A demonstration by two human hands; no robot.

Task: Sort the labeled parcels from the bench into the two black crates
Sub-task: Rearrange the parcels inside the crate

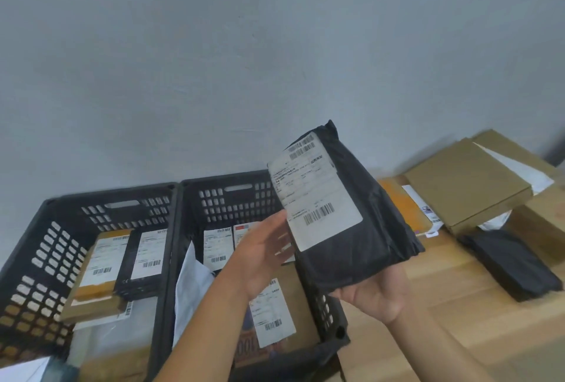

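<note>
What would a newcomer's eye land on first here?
The black parcel with its white label, held up mid-frame: the right hand grips it from below, and the left hand touches its label edge. Lower left, the left crate and right crate stand side by side, partly filled.

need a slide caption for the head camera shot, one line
Right hand holds up a labeled black parcel, left hand touching its edge, near two black crates that hold parcels.

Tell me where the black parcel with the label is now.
Head view, right of centre: the right hand holds the black parcel up near the right crate, and the left hand touches its label.
</note>
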